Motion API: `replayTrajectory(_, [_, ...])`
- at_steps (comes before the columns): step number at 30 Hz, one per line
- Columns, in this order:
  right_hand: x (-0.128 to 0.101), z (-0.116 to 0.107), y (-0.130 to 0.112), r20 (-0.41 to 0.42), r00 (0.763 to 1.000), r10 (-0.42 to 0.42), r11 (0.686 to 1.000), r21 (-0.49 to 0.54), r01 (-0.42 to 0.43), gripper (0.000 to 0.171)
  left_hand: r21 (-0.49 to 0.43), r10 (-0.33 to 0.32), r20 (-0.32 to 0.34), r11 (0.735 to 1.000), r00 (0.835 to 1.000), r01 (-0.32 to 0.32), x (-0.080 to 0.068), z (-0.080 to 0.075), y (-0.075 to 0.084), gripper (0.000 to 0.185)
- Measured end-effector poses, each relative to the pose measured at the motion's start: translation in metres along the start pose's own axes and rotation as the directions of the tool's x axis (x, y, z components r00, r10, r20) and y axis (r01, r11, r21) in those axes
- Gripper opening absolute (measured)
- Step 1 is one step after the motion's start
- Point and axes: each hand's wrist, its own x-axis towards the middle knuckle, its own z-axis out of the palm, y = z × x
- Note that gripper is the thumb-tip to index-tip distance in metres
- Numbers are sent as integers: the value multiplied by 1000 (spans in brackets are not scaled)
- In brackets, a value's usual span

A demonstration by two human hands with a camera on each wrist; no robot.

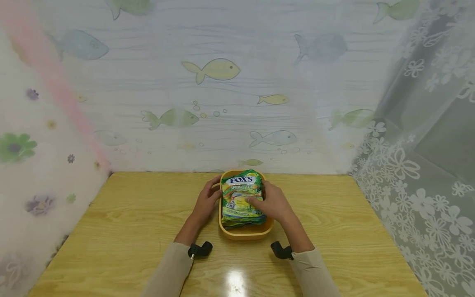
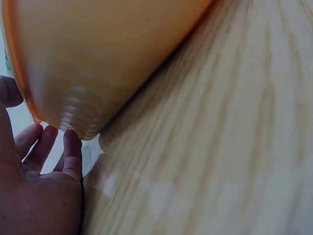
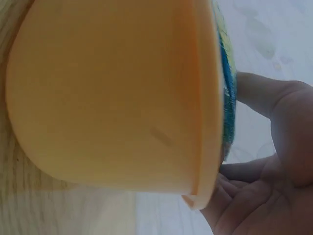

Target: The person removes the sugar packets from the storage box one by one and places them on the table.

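While the left hand (image 1: pixel 205 201) rests relaxed fingers against the left side of the yellow, rounded-rectangular container (image 1: pixel 246 236) on the wood-grained counter (image 1: pixel 141 212), the right hand (image 1: pixel 276 203) grasps the stacked green, glossy, printed packets (image 1: pixel 238 200) inside it, thumb on top.

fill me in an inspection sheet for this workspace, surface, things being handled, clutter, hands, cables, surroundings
Surface: wood-grain table, with a patch of glare at its near edge.
Things handled: orange-yellow container standing on the table; green packs inside, apparently stacked, the top one printed "Fox's Spring Tea".
Clutter: nothing seen.
Left hand: at the container's left side, fingers by the rim.
Right hand: thumb on the top pack, other fingers partly hidden at the right rim.
Cables: short pale strip by the left wrist's black device; cannot tell whether a cable.
Surroundings: fish-print backdrop behind, flower-patterned sheets either side.
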Motion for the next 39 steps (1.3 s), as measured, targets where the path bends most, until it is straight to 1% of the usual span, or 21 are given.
replayTrajectory(3, [0,3,-1,-9,1000,17,999,27,-17,68,9,4,-7,1000,1000,-4,0,0,0,52])
replayTrajectory(8, [-1,4,-3,-25,998,52,998,24,-51,69,15,7,-12,1000,1000,-7,0,0,-1,52])
replayTrajectory(14, [-2,4,-3,-25,996,90,996,29,-89,84,18,6,-13,1000,1000,-6,0,0,-1,52])
replayTrajectory(17, [-1,5,-3,-35,994,104,994,25,-104,86,17,1,-11,1000,1000,-1,0,0,-1,51])
replayTrajectory(26, [-4,8,-9,-112,992,60,998,-27,-63,69,37,-10,-32,999,999,12,0,1,0,52])
replayTrajectory(30, [-5,6,-12,-127,990,61,998,-13,-63,65,37,-1,-29,999,1000,2,1,1,1,53])
replayTrajectory(35, [-6,6,-11,-126,990,68,998,22,-65,50,28,5,-24,1000,1000,-5,1,1,-1,52])
replayTrajectory(39, [-6,7,-10,-121,991,63,997,43,-58,49,25,5,-21,1000,1000,-4,0,0,-2,52])
